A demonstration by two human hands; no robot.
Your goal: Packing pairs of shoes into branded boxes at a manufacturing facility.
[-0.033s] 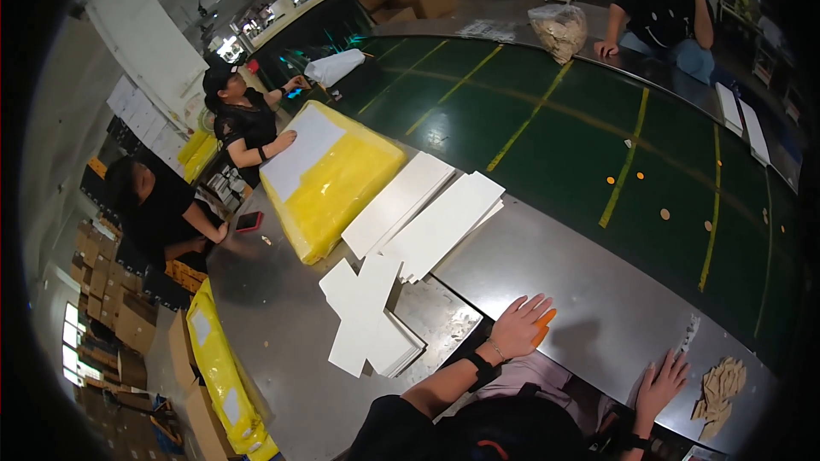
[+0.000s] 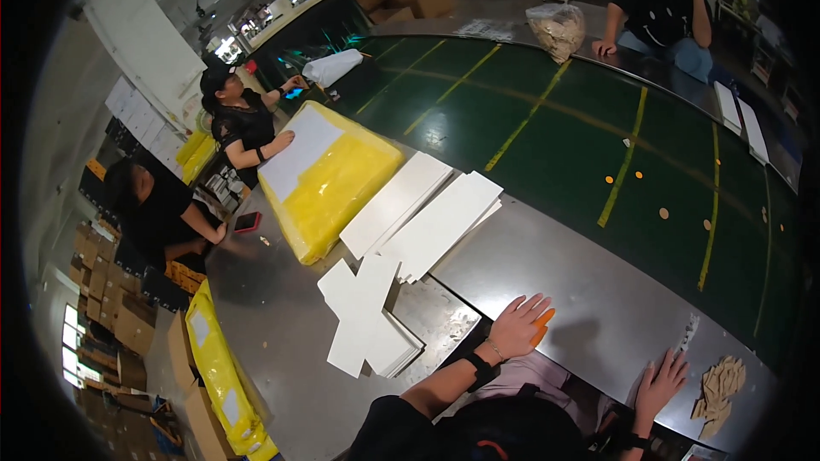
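Observation:
My left hand (image 2: 515,327) rests at the near edge of the metal tabletop (image 2: 547,243), its fingers stretched out and nothing in it. Orange covering shows on one finger. Further right, my right hand (image 2: 659,382) lies on the same metal with fingers extended, also holding nothing. Just right of it sits a pile of small tan pieces (image 2: 719,393). Left of my left hand is a crisscrossed stack of white cards (image 2: 363,316). Beyond that lie longer white card stacks (image 2: 453,226), (image 2: 397,201) side by side.
A green conveyor belt (image 2: 530,132) with yellow stripes carries scattered small round pieces. A large yellow plastic-wrapped bundle (image 2: 342,183) stands at left, a co-worker's hand on it. Another person sits left near a red-edged phone (image 2: 248,222). Across the belt, someone leans beside a clear bag (image 2: 557,30).

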